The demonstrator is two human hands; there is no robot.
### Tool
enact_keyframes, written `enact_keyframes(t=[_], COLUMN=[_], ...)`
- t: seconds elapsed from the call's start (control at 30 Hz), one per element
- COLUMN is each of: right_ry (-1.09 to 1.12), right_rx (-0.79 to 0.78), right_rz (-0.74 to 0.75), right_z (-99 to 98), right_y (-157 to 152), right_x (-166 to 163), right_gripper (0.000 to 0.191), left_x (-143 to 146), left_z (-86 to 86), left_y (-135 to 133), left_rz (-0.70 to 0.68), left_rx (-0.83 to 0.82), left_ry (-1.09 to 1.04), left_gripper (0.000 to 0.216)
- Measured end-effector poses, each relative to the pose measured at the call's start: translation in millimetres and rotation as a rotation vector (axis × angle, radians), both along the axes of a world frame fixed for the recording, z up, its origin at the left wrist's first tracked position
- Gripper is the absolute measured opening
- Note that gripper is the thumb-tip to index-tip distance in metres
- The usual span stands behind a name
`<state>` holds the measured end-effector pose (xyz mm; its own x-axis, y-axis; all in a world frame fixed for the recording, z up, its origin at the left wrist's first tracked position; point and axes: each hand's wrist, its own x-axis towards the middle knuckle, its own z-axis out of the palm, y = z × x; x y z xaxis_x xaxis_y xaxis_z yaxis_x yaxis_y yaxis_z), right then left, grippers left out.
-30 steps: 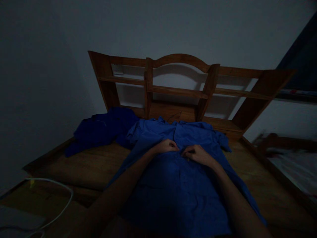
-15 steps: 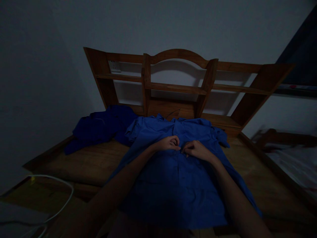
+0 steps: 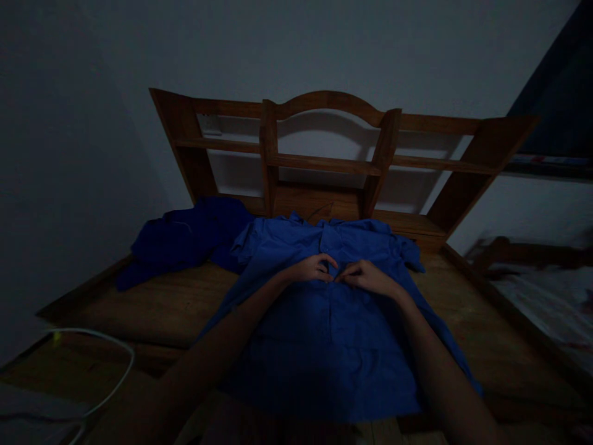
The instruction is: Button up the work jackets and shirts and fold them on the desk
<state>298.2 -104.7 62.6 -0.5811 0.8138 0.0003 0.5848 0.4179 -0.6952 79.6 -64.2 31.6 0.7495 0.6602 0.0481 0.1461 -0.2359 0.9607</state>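
A blue shirt lies spread front-up on a wooden bed platform, its collar toward the headboard. My left hand and my right hand meet at the shirt's front placket, just below the collar. Both hands have their fingers pinched on the fabric there. In the dim light I cannot make out whether a button is between them.
A darker blue garment lies crumpled at the back left, touching the shirt. A wooden headboard with shelves stands against the wall. A white cable curls at the lower left. Another bed shows at the right.
Both hands have crept a little up the placket toward the collar and stay pinched on it. The view has shifted slightly.
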Motion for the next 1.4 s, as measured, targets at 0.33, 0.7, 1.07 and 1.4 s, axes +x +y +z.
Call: enact_keyframes(t=[0.33, 0.7, 1.07, 1.4], right_ry=[0.043, 0.093, 0.132, 0.219], right_rx=[0.052, 0.024, -0.047, -0.068], right_rz=[-0.040, -0.040, 0.021, 0.054], right_z=[-2.2, 4.2, -2.8, -0.1], right_y=[3, -3, 0, -3], right_x=[3, 0, -4, -8], right_gripper=[0.032, 0.033, 0.028, 0.028], left_x=[-2, 1, -6, -34], left_z=[2.7, -1.0, 10.0, 11.8], left_y=[-1, 2, 0, 14], left_rz=[0.045, 0.083, 0.005, -0.072], left_rx=[0.008, -0.303, -0.209, 0.033], left_ry=[-0.061, -0.219, -0.164, 0.317], left_gripper=[0.053, 0.069, 0.061, 0.044])
